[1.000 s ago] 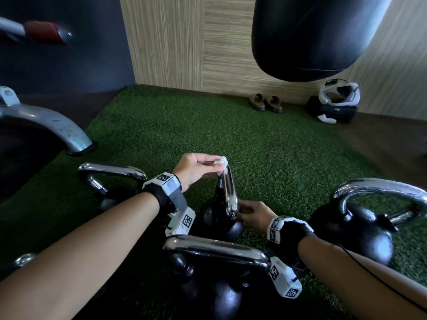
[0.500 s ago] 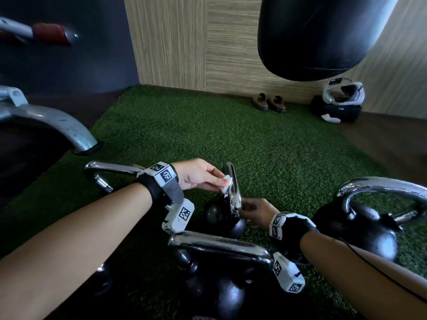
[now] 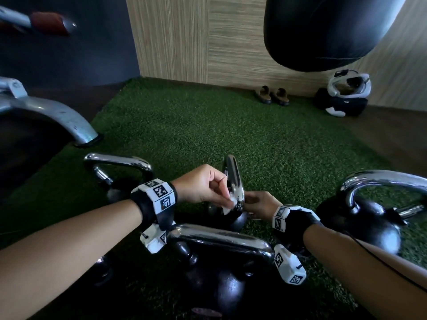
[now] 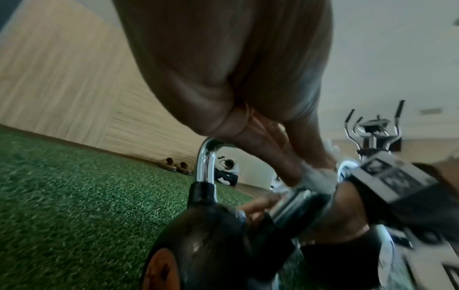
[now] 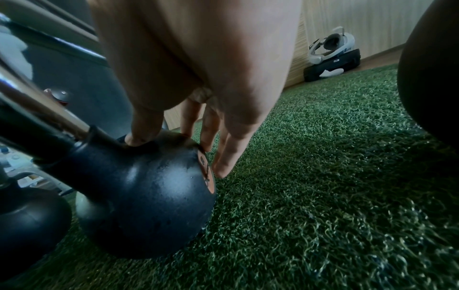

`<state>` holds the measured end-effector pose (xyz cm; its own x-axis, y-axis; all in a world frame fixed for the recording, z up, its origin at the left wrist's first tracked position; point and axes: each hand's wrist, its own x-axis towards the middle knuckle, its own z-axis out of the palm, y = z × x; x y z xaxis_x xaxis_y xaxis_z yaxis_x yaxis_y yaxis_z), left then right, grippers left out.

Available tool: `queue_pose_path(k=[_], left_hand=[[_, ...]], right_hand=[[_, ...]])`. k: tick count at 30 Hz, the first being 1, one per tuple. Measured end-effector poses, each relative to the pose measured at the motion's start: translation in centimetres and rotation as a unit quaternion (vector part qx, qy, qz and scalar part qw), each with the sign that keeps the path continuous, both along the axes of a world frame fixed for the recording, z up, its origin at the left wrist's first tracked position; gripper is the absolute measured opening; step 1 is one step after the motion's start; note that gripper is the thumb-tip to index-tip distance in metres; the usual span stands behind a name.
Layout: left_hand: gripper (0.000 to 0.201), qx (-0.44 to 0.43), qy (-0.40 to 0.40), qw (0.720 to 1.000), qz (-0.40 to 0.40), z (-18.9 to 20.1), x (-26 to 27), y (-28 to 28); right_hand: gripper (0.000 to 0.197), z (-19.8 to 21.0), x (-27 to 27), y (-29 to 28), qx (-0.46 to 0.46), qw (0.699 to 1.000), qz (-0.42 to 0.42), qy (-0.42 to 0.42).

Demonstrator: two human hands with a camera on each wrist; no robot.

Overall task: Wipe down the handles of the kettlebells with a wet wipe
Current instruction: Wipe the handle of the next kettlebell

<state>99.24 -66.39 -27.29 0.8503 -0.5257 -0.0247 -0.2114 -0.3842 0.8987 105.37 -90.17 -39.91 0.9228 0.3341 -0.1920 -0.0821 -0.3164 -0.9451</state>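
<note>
one left hand (image 3: 203,183) pinches the wet wipe (image 3: 228,205) low on the handle (image 3: 233,179) at frame centre, right hand (image 3: 258,204) flat-fingered on the kettlebell (image 5: 139,188) – pressing hard could tip it.

Small black kettlebell (image 3: 233,219) upright on turf, white wet wipe (image 3: 230,204) against its chrome handle (image 3: 234,179)

Surfaces we log: kettlebell handle (image 3: 234,179), polished chrome, mirror-glossy; its ball (image 5: 146,198), black, semi-matt w/ fine pitting. Wet wipe (image 4: 316,179), white soft cloth, crumpled. Turf (image 3: 208,135), green synthetic pile, rough. Wall panel (image 3: 208,38) at 12 o'clock, pale wood-grain, matt. Punch bag (image 3: 323,31) at 1 o'clock, black, smooth w/ slight sheen.
</note>
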Motion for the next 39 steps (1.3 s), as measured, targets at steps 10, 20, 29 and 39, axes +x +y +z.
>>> queue_pose_path(k=[10,20,29,39], left_hand=[[0.034,0.08,-0.155,0.985,0.01,-2.7,-1.1,0.0],[0.036,0.095,-0.136,0.985,0.037,-3.3,0.7,1.5],[0.033,-0.099,-0.05,0.978,0.178,3.1,2.9,2.9],[0.04,-0.119,0.016,0.978,0.169,4.8,3.9,1.0]], right_hand=[[0.063,0.0,0.1,-0.5,-0.007,1.0,-0.009,-0.003],[0.03,3.6,-1.0,-0.8,-0.07,0.994,-0.048,-0.068],[0.022,14.2,-2.3,1.9,0.085,0.986,-0.028,-0.139],[0.038,15.6,-2.5,4.4,0.131,0.983,-0.039,-0.126]])
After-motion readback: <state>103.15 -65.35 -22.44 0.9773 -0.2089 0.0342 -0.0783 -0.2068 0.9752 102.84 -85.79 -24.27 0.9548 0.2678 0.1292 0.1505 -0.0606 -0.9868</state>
